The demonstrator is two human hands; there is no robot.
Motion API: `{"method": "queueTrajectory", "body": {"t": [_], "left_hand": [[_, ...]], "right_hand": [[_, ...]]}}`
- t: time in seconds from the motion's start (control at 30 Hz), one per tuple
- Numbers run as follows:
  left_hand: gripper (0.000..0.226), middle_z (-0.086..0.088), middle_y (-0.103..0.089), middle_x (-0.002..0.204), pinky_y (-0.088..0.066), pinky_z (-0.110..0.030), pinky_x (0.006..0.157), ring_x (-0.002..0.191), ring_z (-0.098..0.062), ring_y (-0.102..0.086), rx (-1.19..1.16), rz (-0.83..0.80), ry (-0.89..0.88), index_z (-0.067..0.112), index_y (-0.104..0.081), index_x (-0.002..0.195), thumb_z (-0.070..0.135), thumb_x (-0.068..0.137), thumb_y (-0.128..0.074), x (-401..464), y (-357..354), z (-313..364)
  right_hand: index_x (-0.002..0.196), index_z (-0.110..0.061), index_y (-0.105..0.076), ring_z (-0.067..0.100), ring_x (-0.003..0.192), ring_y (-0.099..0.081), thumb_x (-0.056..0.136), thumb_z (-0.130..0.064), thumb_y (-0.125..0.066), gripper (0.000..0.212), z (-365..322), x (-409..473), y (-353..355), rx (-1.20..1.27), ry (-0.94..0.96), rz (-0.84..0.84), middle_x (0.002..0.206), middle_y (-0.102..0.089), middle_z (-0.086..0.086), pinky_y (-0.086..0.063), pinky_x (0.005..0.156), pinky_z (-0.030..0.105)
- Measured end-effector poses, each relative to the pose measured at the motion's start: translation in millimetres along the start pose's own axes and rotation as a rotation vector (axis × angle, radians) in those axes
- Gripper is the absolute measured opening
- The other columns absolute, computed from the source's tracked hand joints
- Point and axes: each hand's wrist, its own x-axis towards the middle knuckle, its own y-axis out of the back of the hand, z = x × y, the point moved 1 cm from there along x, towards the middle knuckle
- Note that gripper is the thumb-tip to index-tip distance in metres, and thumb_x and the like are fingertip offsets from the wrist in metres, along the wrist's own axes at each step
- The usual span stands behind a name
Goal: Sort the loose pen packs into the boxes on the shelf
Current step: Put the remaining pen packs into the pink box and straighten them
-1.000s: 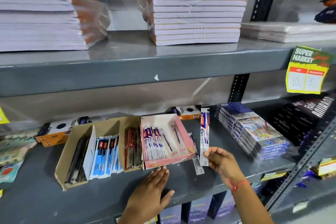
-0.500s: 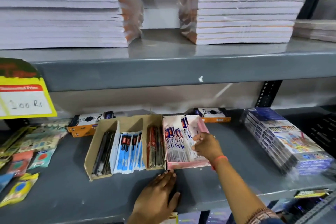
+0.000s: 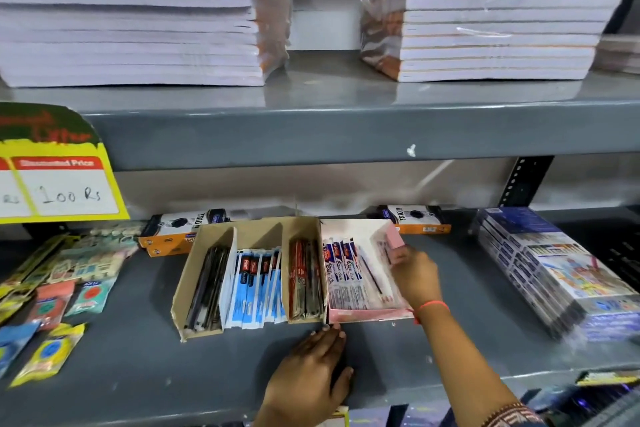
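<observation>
With the right hand clamped on the pink box wall, the flat, empty left hand should brace its front.

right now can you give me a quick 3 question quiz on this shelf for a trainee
1. True or false: the right hand is inside the pink box.
2. Which packs sit in the cardboard box's middle section? A blue and white packs B red pens C black pens
3. Fill in: the left hand rests flat on the ___.

Key: 1 true. 2 A. 3 shelf.
</observation>
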Motion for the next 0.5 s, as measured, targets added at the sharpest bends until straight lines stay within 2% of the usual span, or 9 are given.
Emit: {"method": "queueTrajectory", "body": {"t": [0.03,0.07,0.1,0.17,0.23,0.3,0.37,0.5], "left_hand": [[0.059,0.005,-0.038,0.145,-0.021,-0.021,0.109,0.132,-0.008,-0.038,0.012,0.049,-0.029,0.019,-0.05,0.136,0.052,0.087,-0.048,-0.3,-4.8,-2.7],[0.06,0.008,-0.028,0.149,-0.013,-0.019,0.11,0.135,-0.005,-0.028,0.033,0.077,-0.048,0.021,-0.042,0.141,0.053,0.09,-0.042,-1.5,-6.5,-2.3],[0.061,0.01,-0.033,0.146,-0.02,-0.017,0.108,0.132,-0.002,-0.033,0.055,0.113,-0.064,0.022,-0.048,0.137,0.056,0.087,-0.047,-2.0,-9.4,-4.1],[0.054,0.011,-0.063,0.122,-0.045,-0.015,0.088,0.108,-0.002,-0.06,0.057,0.054,-0.044,0.026,-0.071,0.111,0.059,0.068,-0.068,-3.4,-7.6,-3.8],[0.052,0.011,-0.071,0.107,-0.052,-0.017,0.076,0.095,-0.004,-0.067,0.043,0.039,-0.032,0.026,-0.076,0.099,0.057,0.057,-0.078,-1.6,-5.1,0.9],[0.053,0.01,-0.072,0.105,-0.053,-0.018,0.074,0.094,-0.006,-0.068,0.089,0.05,-0.029,0.025,-0.076,0.098,0.055,0.055,-0.08,-1.1,-6.3,-0.2],[0.053,0.009,-0.072,0.105,-0.054,-0.02,0.073,0.094,-0.007,-0.068,0.127,0.094,-0.026,0.023,-0.076,0.098,0.053,0.055,-0.081,-1.7,-7.3,-0.8],[0.054,0.008,-0.072,0.104,-0.053,-0.02,0.072,0.094,-0.008,-0.068,0.14,0.111,-0.024,0.022,-0.076,0.098,0.052,0.054,-0.083,-1.0,-5.9,-1.0]], "right_hand": [[0.106,-0.008,-0.069,0.037,0.104,-0.062,0.081,0.007,-0.043,0.038,4.6,1.8,9.0,0.03,-0.027,0.077,0.115,-0.068,0.019,-0.047,0.084,0.03],[0.107,-0.007,-0.068,0.038,0.105,-0.061,0.081,0.007,-0.043,0.039,11.3,2.2,18.7,0.064,-0.057,0.147,0.116,-0.066,0.022,-0.047,0.087,0.034],[0.108,-0.004,-0.066,0.039,0.106,-0.06,0.081,0.007,-0.043,0.037,18.8,1.8,27.2,0.101,-0.079,0.207,0.117,-0.063,0.024,-0.047,0.09,0.037],[0.11,0.001,-0.061,0.042,0.106,-0.057,0.081,0.006,-0.047,0.032,37.4,-1.1,40.4,0.117,-0.127,0.257,0.119,-0.058,0.029,-0.045,0.092,0.041],[0.113,0.003,-0.056,0.043,0.11,-0.056,0.082,0.004,-0.05,0.031,54.2,-5.0,45.0,0.047,-0.172,0.152,0.12,-0.058,0.03,-0.044,0.093,0.041],[0.119,0.0,-0.052,0.038,0.115,-0.055,0.082,-0.001,-0.055,0.037,65.4,-12.3,38.0,-0.107,-0.19,-0.078,0.126,-0.058,0.024,-0.044,0.096,0.038],[0.12,-0.003,-0.051,0.035,0.117,-0.056,0.079,-0.006,-0.061,0.042,72.1,-20.8,29.8,-0.24,-0.179,-0.202,0.127,-0.058,0.019,-0.046,0.095,0.037],[0.115,-0.003,-0.055,0.039,0.111,-0.059,0.083,-0.002,-0.046,0.033,77.5,-25.6,27.3,-0.323,-0.169,-0.099,0.12,-0.061,0.024,-0.049,0.089,0.038]]}}
